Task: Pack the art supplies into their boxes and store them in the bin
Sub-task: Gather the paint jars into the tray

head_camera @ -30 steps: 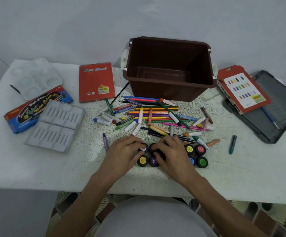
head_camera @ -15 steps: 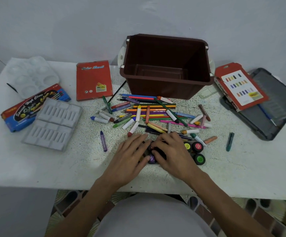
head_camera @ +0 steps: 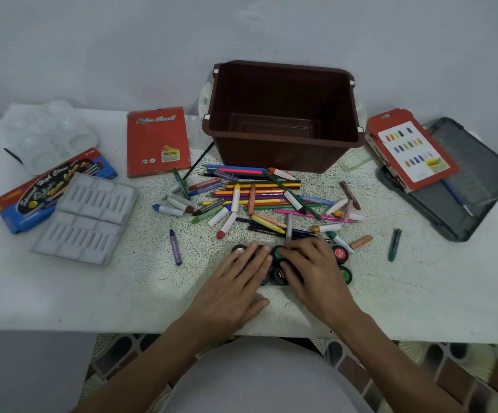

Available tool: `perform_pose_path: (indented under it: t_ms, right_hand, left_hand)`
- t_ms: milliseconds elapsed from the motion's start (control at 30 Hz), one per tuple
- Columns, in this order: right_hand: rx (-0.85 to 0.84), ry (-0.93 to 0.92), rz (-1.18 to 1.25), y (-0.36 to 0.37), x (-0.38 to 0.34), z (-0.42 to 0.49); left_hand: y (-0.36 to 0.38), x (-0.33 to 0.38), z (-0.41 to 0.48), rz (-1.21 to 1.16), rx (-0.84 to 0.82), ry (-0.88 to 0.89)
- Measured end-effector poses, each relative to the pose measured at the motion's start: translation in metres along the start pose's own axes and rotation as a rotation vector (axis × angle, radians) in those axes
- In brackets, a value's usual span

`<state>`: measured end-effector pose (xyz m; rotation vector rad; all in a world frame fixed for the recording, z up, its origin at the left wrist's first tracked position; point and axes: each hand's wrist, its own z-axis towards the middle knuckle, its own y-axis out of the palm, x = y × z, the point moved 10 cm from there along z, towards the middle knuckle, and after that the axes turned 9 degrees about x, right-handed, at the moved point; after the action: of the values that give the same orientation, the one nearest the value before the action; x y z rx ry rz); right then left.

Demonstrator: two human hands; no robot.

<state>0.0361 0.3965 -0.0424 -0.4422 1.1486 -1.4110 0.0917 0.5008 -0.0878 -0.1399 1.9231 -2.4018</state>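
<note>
Several small black paint pots with coloured lids (head_camera: 339,254) stand in a cluster near the table's front edge. My left hand (head_camera: 236,281) lies flat on the cluster's left side, fingers straight, hiding some pots. My right hand (head_camera: 316,272) covers the middle pots, its bent fingers and thumb pinching a green-lidded pot (head_camera: 277,254). Behind them lies a loose pile of coloured pencils and crayons (head_camera: 256,198). The brown bin (head_camera: 271,158) stands empty at the back centre.
On the left are a grey moulded tray (head_camera: 87,216), a blue watercolour box (head_camera: 48,189), a clear palette (head_camera: 51,132) and a red pencil box (head_camera: 157,141). On the right, a red pastel box (head_camera: 411,150) rests on a dark lid (head_camera: 474,180). Stray crayons (head_camera: 175,247) lie apart.
My left hand's fingers have straightened and slid forward over the pots. The right hand has shifted slightly right, and a green-lidded pot now shows between the hands.
</note>
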Motion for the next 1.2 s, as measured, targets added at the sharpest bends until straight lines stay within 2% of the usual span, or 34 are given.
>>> perform_pose_path:
  t_ms: [400,667,967,1200]
  right_hand:
    - [-0.022,0.146,0.150,0.005,0.014,0.010]
    - [-0.058,0.103,0.181,0.002,0.021,0.011]
    - [0.005,-0.095,0.046,-0.014,-0.007,-0.015]
    - [0.028,-0.106,0.025,-0.013,-0.011,-0.027]
  left_hand:
    - [-0.001,0.002,0.002,0.011,0.015,0.023]
    - [-0.004,0.001,0.002,-0.011,0.035,0.027]
    - [-0.003,0.000,0.005,-0.045,0.012,0.011]
    - [0.002,0.005,0.015,-0.030,-0.036,0.055]
